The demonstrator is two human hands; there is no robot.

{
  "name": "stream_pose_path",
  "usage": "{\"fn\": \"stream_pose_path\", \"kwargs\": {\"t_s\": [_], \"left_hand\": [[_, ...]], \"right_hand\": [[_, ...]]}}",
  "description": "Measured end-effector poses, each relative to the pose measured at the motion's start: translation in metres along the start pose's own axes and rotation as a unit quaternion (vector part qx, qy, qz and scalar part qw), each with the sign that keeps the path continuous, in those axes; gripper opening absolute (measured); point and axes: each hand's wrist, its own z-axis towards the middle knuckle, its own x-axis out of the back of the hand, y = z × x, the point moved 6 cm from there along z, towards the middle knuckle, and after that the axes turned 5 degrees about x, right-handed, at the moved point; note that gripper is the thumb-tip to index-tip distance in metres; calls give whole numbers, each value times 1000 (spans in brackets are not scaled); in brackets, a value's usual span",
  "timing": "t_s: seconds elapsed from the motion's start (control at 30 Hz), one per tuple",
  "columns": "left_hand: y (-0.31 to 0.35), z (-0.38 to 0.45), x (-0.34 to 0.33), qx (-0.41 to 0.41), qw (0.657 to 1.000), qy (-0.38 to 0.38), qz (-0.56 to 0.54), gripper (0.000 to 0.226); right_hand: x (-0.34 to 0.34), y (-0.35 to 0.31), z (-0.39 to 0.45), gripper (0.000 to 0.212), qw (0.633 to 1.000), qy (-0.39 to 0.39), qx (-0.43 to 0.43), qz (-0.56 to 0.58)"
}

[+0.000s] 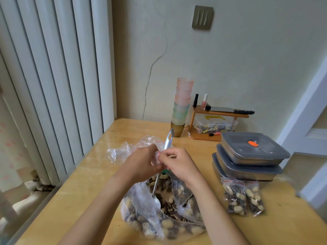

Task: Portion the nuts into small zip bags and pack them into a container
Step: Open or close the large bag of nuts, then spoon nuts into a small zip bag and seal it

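Note:
A large clear plastic bag of mixed nuts and seeds (164,225) lies open on the wooden table (92,191) in front of me. A metal spoon (168,142) stands in it, handle up. Above the big bag, my left hand (141,163) and my right hand (178,165) both pinch the red-lined top of a small zip bag (180,190) partly filled with nuts, which hangs below my right hand. Two filled small zip bags (243,197) lie to the right. Behind them stand three stacked lidded metal containers (251,156).
Empty small zip bags (123,151) lie crumpled behind my left hand. A stack of plastic cups (182,106) and a small wooden shelf (219,114) with bottles and a clear box stand at the wall. The table's left edge runs along a window.

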Motion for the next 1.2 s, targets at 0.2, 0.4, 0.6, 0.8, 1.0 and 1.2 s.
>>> {"fn": "stream_pose_path", "kwargs": {"t_s": [0.2, 0.4, 0.6, 0.8, 1.0, 1.2], "left_hand": [[-2, 1, -2, 2, 1000, 3, -21, 27], [-2, -5, -10, 3, 999, -35, -31, 32], [-12, -25, -18, 39, 992, -91, -75, 34], [-19, -42, -10, 71, 989, -130, 20, 36], [-11, -52, 4, 86, 985, -103, 112, 40], [21, -61, 15, 50, 968, 13, 245, 20]], "right_hand": [[8, -2, 1, 18, 996, 64, 24, -57], [17, -3, -2, 42, 985, 107, 10, -138], [23, -2, -7, 17, 997, 70, -23, -26], [35, -17, -12, 26, 987, 122, 8, -102], [53, -47, -26, 32, 937, 211, 134, -243], [62, -67, -41, 27, 887, 218, 201, -355]]}}
